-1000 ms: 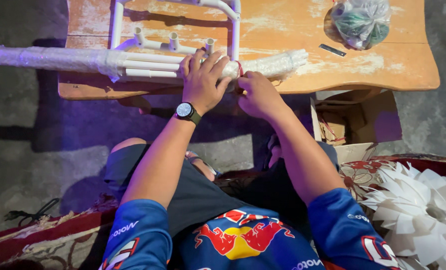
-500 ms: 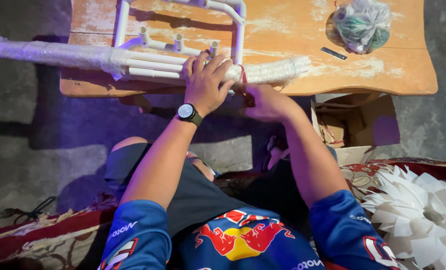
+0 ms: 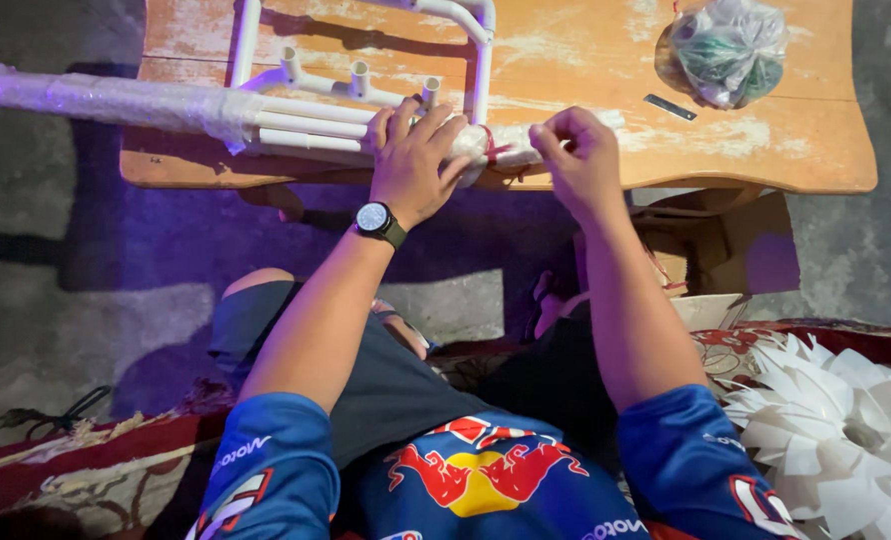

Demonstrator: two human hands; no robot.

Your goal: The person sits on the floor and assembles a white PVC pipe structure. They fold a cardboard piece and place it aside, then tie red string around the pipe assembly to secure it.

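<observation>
Left hand (image 3: pixel 413 165) presses flat, fingers spread, on a bundle of white plastic pipes (image 3: pixel 306 120) wrapped in clear film, lying along the near edge of the wooden desk (image 3: pixel 586 60). Right hand (image 3: pixel 578 160) pinches a red string (image 3: pixel 493 148) tied around the bundle; its grip is narrow.

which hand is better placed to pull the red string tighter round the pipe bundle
Probably the right hand: its fingers pinch at the thin red string, while the left hand lies flat, pinning the wrapped bundle of white plastic pipes.
</observation>
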